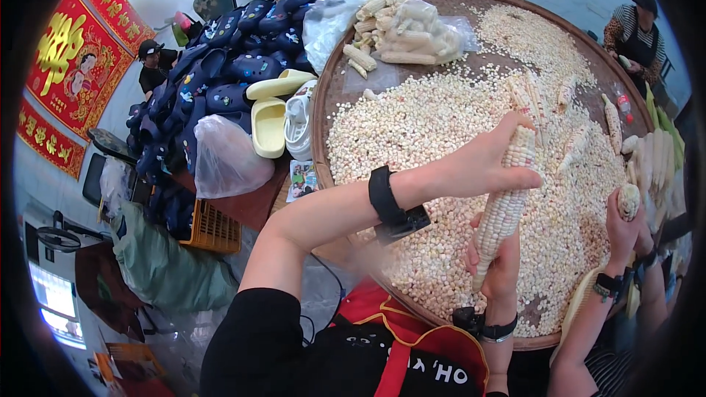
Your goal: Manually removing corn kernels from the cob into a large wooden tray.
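Currently, left hand (467,167): grasping, curled partway round the upper part of an ear of corn (506,213); index finger wrapped over near the top end, thumb laid across the kernels lower down, a gap between the two.
Right hand (504,268): grasping the same ear from below; palm behind the lower part, fingertips showing along its left side.
Ear, position: held above the tray, in front of the body, between both hands; tilted, top end leaning right, narrow tip pointing down.
Ear, look: pale cream, pinkish flecks here and there; kernels in close lengthwise rows over most of the visible side; tapers toward the tip.
Wrists: black strap (386,195) on the left, dark band (500,331) on the right.
Tray (448,1): broad, round, brown; much of it covered by loose kernels (426,125), cream with some pinkish ones.
Far side of tray: clear plastic bag with pale cobs (412,33), a few more just beside it.
Near right: a co-worker's hand (622,234), closed round another ear (629,202), its end facing up.
Left of tray: heap of navy clogs (250,66); pale yellow clogs (268,126) beside a white one.
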`<action>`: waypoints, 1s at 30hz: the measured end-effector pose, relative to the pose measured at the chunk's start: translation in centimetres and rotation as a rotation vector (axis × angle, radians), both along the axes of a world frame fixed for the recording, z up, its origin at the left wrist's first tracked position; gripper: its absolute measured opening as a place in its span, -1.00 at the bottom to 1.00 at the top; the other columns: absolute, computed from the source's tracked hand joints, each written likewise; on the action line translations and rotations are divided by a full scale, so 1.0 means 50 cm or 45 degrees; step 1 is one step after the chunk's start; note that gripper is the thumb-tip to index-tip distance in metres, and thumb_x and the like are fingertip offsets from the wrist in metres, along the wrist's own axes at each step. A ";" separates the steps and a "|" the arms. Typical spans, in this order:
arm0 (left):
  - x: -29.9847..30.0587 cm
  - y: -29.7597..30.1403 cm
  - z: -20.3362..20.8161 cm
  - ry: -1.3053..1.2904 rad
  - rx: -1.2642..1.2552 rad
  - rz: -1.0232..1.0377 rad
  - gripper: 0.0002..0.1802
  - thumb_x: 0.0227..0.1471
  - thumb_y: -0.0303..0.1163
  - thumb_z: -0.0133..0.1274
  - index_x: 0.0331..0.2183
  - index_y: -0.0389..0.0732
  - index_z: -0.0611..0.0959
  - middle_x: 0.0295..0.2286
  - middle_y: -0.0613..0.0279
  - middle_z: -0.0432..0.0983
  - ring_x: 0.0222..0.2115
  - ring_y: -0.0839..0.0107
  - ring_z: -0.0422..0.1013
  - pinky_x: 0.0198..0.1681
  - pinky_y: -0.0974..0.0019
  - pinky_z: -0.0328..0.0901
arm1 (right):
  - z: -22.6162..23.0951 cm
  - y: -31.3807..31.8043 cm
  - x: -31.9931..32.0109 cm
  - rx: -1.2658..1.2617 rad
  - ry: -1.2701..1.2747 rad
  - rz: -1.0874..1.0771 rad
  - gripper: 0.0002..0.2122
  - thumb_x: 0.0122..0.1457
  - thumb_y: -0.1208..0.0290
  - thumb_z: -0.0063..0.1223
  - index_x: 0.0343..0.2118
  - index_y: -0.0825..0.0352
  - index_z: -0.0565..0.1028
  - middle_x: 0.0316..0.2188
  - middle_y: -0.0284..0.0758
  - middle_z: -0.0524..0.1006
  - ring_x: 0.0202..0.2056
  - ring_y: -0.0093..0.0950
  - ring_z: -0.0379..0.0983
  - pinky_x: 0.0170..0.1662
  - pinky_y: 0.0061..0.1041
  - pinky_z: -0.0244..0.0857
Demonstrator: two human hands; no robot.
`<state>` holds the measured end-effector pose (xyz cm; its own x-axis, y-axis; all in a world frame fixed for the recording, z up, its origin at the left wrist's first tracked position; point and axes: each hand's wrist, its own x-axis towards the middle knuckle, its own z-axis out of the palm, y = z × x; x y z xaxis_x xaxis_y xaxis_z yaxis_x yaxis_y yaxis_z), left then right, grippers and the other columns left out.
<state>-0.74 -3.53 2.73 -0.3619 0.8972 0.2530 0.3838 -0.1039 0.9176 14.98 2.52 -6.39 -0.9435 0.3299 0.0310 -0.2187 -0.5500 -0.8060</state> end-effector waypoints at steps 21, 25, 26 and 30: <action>0.022 0.041 -0.009 -0.266 0.037 0.076 -0.83 0.05 -0.49 -0.11 -0.26 -0.28 0.46 -0.54 0.37 0.35 -0.57 0.68 0.26 -0.50 0.60 0.20 | 0.009 0.042 0.009 0.130 -0.038 -0.678 -0.38 0.07 0.49 -0.12 0.16 0.18 -0.14 -0.19 -0.28 0.27 -0.50 -0.58 0.26 -0.52 -0.64 0.24; 0.039 0.077 -0.007 -0.267 0.147 0.111 -0.70 0.07 -0.42 -0.13 -0.11 -0.24 0.35 -0.44 0.34 0.34 -0.51 0.65 0.27 -0.47 0.57 0.19 | 0.017 0.048 0.005 0.097 -0.051 -0.602 -0.33 0.01 0.52 -0.01 0.12 0.31 -0.14 -0.16 -0.25 0.25 -0.33 -0.57 0.29 -0.37 -0.61 0.28; 0.040 0.083 -0.007 -0.256 0.154 0.123 -0.70 0.07 -0.42 -0.13 -0.11 -0.24 0.35 -0.44 0.34 0.34 -0.51 0.65 0.27 -0.47 0.57 0.19 | 0.012 0.053 0.002 0.283 -0.084 -0.627 -0.31 -0.01 0.55 0.01 0.12 0.33 -0.15 -0.11 -0.23 0.23 -0.22 -0.52 0.26 -0.24 -0.55 0.26; 0.034 0.090 -0.020 -0.334 0.164 0.032 -0.59 0.09 -0.38 -0.15 -0.01 -0.23 0.27 -0.39 0.30 0.33 -0.46 0.60 0.31 -0.43 0.53 0.21 | 0.019 0.049 0.003 0.445 -0.066 -0.606 -0.25 -0.07 0.60 0.08 0.12 0.38 -0.15 0.01 -0.18 0.13 0.03 -0.41 0.11 0.04 -0.43 0.10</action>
<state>0.96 0.95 1.74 -0.4519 0.8537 0.2590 0.1395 -0.2191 0.9657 15.11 4.98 -5.43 -0.6977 0.6956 0.1716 -0.3313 -0.1009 -0.9381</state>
